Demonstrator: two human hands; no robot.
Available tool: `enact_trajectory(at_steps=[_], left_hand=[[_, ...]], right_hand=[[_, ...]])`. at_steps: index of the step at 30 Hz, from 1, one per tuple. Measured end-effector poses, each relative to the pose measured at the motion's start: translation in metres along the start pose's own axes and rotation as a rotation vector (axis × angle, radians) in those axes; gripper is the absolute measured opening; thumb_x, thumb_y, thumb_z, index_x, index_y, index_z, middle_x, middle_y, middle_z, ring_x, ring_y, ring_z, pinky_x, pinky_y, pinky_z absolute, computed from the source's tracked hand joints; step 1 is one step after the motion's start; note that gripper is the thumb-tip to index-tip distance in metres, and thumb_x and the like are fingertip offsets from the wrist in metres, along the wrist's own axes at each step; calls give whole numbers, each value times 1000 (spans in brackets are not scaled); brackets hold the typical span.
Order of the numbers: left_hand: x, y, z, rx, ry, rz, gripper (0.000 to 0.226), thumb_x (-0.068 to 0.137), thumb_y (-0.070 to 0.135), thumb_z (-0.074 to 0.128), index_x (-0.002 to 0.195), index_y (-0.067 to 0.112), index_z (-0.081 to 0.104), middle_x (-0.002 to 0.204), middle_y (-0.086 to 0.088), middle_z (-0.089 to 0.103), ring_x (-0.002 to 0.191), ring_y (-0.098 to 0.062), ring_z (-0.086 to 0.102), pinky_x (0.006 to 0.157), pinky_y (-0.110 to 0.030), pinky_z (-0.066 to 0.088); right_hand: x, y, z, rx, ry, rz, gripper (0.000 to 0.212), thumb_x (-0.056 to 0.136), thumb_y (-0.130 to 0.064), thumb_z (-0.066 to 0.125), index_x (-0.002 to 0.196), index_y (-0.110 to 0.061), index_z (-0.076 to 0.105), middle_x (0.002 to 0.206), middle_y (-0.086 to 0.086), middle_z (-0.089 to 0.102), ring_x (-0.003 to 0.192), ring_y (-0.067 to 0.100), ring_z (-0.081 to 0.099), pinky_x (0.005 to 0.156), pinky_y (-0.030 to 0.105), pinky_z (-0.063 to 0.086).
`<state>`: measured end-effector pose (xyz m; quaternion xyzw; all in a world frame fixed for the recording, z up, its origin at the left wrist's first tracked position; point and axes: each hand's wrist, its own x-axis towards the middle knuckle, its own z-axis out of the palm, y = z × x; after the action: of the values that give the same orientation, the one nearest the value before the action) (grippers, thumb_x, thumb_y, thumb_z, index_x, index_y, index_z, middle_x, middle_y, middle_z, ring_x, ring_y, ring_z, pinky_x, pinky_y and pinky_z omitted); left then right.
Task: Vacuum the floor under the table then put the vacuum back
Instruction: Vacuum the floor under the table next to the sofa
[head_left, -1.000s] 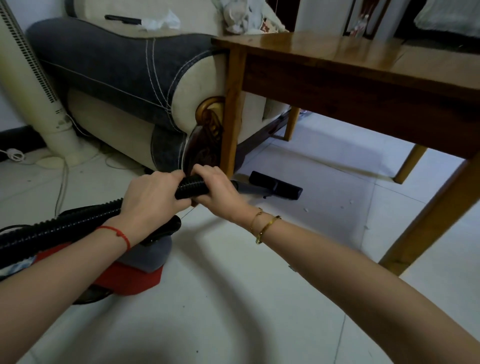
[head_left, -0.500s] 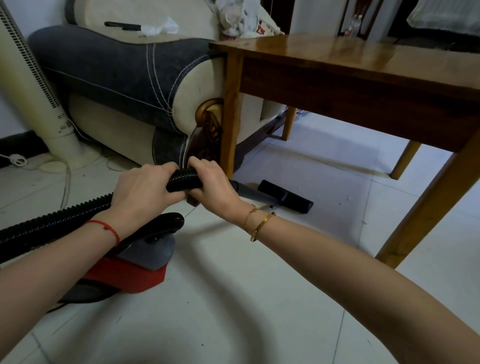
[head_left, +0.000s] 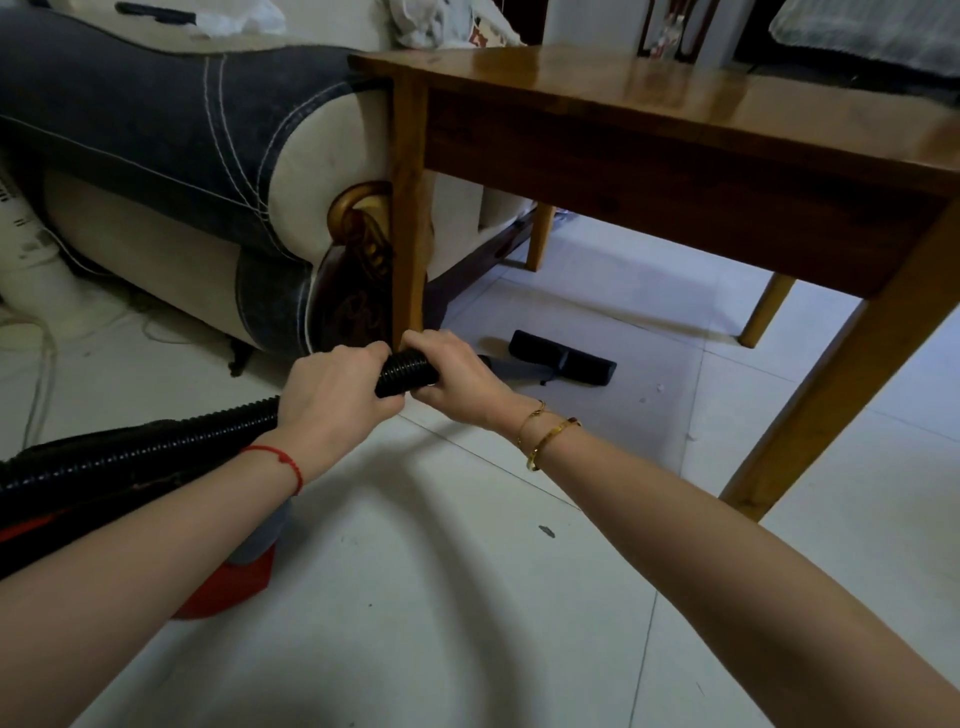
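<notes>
Both hands are on the hose (head_left: 176, 449) here, the left hand (head_left: 332, 397) wrapped tight around the ribbed black tube and the right hand (head_left: 457, 382) curled closed around its front end, where the corrugation gives way to a smooth grey wand (head_left: 501, 366). That wand runs low and forward to the flat black floor head (head_left: 563, 358), which sits on the pale tiles (head_left: 467, 597) just under the near edge of the wooden table (head_left: 675, 104), between its legs. Back at the lower left, the red and grey body of the vacuum (head_left: 234, 582) rests on the floor, half hidden by the left forearm. The hose looks soft and springy, likely to bend and kick sideways, so gripping right at the stiff joint is the sensible place to steer from; the ridges should give good purchase, while the smooth wand looks more slippery. The head seems light and the glossy tiles should let it glide. The table is hard, lacquered and square-legged, a thing to bump against, and the padded sofa (head_left: 171, 130) in dark denim and cream sits close beside its leg. A few pale crumbs (head_left: 660, 387) dot the tiles near the head.
</notes>
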<state>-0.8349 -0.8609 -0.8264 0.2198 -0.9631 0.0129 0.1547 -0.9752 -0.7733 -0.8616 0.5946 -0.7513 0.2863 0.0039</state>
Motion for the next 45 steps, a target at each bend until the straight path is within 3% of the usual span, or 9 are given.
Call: enact_trajectory(at_steps=[4, 9, 18, 23, 28, 36, 45], left_hand=[[15, 13, 21, -13, -34, -21, 25, 86, 42, 58, 99, 21, 55, 68, 7, 53, 56, -15, 49, 52, -27, 33], [39, 27, 41, -27, -87, -51, 22, 86, 37, 59, 96, 17, 54, 72, 1, 58, 59, -20, 52, 56, -28, 39], [81, 42, 69, -15, -124, -74, 23, 89, 34, 58, 100, 15, 53, 76, -1, 55, 61, -19, 48, 58, -30, 36], [92, 48, 67, 0, -44, -52, 23, 87, 35, 59, 101, 17, 53, 84, -4, 64, 73, -25, 63, 58, -30, 33], [89, 49, 59, -1, -18, -55, 25, 87, 37, 61, 97, 17, 51, 72, 1, 51, 58, -18, 44, 55, -29, 32], [64, 34, 31, 2, 27, -38, 26, 87, 39, 61, 101, 19, 53, 69, 6, 50, 56, -16, 46, 52, -27, 32], [21, 5, -11, 99, 33, -64, 29, 87, 42, 60, 106, 22, 52, 70, 8, 49, 58, -11, 46, 43, -23, 23]], right_hand=[[3, 25, 0, -20, -67, 42, 28, 78, -9, 64, 90, -27, 46, 87, -3, 54, 85, 20, 49, 82, 31, 40], [9, 59, 5, -40, -87, 67, 24, 76, -6, 63, 97, -15, 55, 91, 5, 58, 88, 21, 50, 85, 32, 38], [24, 111, 12, -92, 8, 39, 26, 81, -7, 63, 103, -14, 54, 91, 6, 54, 89, 22, 46, 82, 34, 41], [30, 121, 2, -141, 74, 32, 34, 80, -4, 65, 112, -9, 55, 98, 11, 55, 92, 24, 46, 79, 27, 33], [28, 113, -5, -126, 99, 22, 32, 79, -3, 64, 109, -10, 54, 96, 10, 53, 90, 23, 45, 77, 28, 33], [23, 71, -10, -76, 118, -21, 26, 80, -5, 63, 102, -12, 52, 91, 6, 50, 86, 23, 44, 76, 36, 42], [29, 13, -2, -29, 98, -79, 23, 82, -7, 65, 100, -15, 52, 88, -1, 48, 82, 12, 37, 74, 23, 27]])
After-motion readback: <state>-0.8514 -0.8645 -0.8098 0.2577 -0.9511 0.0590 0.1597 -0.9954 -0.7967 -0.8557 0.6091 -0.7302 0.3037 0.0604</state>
